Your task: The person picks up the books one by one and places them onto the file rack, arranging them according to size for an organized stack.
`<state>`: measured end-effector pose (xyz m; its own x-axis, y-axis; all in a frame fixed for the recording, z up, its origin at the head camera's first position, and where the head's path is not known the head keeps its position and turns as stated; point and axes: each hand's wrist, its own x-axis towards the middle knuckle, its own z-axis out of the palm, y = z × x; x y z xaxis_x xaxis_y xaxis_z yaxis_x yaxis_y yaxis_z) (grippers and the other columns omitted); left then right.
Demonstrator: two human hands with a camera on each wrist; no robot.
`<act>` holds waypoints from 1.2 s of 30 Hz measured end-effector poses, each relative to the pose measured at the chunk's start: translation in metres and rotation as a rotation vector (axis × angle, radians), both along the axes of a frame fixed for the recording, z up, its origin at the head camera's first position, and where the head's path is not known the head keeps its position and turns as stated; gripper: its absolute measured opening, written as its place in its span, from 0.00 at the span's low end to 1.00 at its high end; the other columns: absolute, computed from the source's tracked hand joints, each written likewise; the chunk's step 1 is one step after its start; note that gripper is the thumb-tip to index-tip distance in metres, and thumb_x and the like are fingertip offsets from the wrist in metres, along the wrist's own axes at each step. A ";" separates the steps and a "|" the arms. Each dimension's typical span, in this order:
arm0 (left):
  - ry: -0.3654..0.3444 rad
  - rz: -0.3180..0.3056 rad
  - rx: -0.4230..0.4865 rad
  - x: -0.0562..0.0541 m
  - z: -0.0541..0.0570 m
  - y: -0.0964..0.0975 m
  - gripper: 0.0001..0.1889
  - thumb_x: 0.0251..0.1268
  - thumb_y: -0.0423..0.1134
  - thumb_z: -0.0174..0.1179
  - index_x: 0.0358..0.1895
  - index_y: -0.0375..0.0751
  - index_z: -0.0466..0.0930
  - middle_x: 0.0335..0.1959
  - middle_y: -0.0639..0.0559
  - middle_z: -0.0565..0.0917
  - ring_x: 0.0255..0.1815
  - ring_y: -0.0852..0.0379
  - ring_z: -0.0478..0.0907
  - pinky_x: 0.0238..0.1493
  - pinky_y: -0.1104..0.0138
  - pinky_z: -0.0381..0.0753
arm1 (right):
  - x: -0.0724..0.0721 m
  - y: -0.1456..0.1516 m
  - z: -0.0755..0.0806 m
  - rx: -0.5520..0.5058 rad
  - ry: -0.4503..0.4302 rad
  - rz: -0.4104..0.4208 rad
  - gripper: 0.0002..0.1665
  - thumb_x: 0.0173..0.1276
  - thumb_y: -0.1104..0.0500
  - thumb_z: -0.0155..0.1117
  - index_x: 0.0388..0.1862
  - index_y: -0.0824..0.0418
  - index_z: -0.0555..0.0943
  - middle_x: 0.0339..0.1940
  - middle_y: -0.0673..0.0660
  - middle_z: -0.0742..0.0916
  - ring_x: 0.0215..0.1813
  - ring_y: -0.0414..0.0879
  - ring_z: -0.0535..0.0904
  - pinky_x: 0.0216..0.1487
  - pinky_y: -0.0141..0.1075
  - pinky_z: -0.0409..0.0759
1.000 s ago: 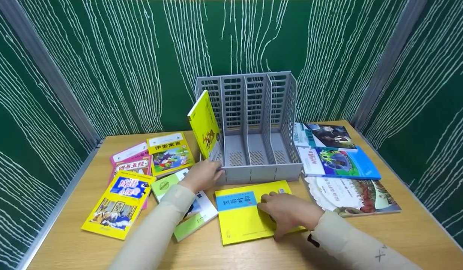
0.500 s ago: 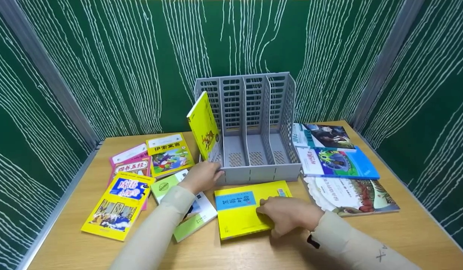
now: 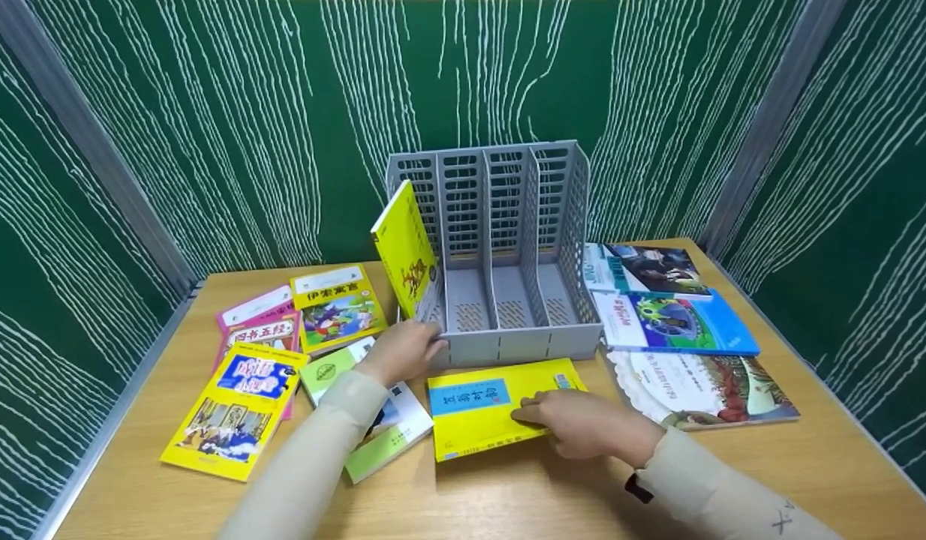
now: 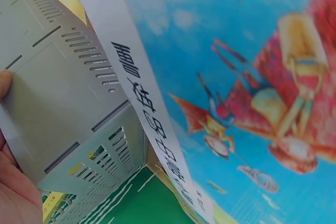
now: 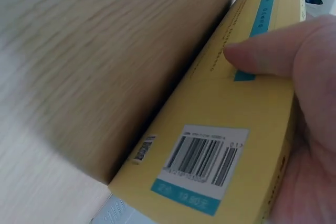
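Green walls (image 3: 500,67) streaked with white close in around the bench (image 3: 463,506) I'm working over from afar. At its left I have two pink books (image 3: 264,328), partly under a yellow book (image 3: 235,409), with a fable book (image 3: 339,309) beside them and a green book (image 3: 392,442) nearer the middle, half behind the sleeve.

Next comes my left hand (image 3: 403,352), fingers and thumb gripping the near left corner of the grey rack (image 3: 523,345); I take that as steadying it. An upright book (image 3: 409,255) stands at the rack's left end, in the leftmost slot as far as I can judge.

In front of the rack is the held book (image 3: 467,431), its near edge tipped up; I can't tell whether the far edge touches the bench. My right hand (image 3: 583,421) pinches its right side, thumb against the back cover.

Farther right, a teal book (image 3: 647,268), a blue book (image 3: 677,322) and a white book (image 3: 703,394) overlap.

I judge the step as picking up the held book. The next move calls for raising it clear, turning it on end and lining it up with a slot.
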<state>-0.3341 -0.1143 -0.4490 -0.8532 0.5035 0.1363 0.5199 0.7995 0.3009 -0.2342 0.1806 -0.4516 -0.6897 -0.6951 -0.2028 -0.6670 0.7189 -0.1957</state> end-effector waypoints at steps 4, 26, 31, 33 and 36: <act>-0.007 -0.006 0.001 -0.001 0.002 -0.001 0.13 0.85 0.46 0.60 0.50 0.40 0.88 0.36 0.47 0.88 0.36 0.51 0.79 0.46 0.57 0.86 | 0.001 0.006 0.003 -0.050 0.099 0.055 0.34 0.69 0.75 0.64 0.73 0.60 0.82 0.68 0.63 0.89 0.68 0.61 0.86 0.70 0.57 0.84; -0.109 0.044 0.277 0.003 0.034 -0.013 0.15 0.84 0.48 0.60 0.57 0.42 0.89 0.53 0.47 0.92 0.53 0.50 0.89 0.63 0.53 0.89 | -0.010 0.027 0.037 -0.236 0.263 -0.056 0.31 0.73 0.77 0.59 0.73 0.63 0.80 0.68 0.65 0.88 0.62 0.62 0.89 0.62 0.55 0.89; -0.116 0.066 0.385 0.008 0.044 -0.023 0.14 0.85 0.46 0.60 0.57 0.43 0.89 0.52 0.48 0.92 0.53 0.52 0.88 0.63 0.53 0.89 | -0.011 0.030 0.047 -0.309 0.273 -0.052 0.31 0.73 0.78 0.59 0.73 0.63 0.80 0.68 0.66 0.88 0.61 0.61 0.90 0.62 0.56 0.89; -0.118 0.083 0.413 0.010 0.047 -0.028 0.15 0.85 0.46 0.59 0.57 0.42 0.89 0.50 0.48 0.92 0.50 0.52 0.87 0.61 0.54 0.89 | -0.010 0.031 0.051 -0.327 0.269 -0.052 0.30 0.73 0.77 0.60 0.72 0.63 0.80 0.62 0.65 0.90 0.55 0.59 0.92 0.58 0.54 0.90; -0.121 0.107 0.454 0.011 0.051 -0.035 0.15 0.86 0.47 0.58 0.58 0.41 0.88 0.49 0.48 0.91 0.48 0.52 0.85 0.58 0.54 0.89 | -0.008 0.033 0.057 -0.353 0.271 -0.050 0.29 0.72 0.77 0.62 0.70 0.63 0.81 0.56 0.63 0.93 0.50 0.56 0.93 0.55 0.54 0.92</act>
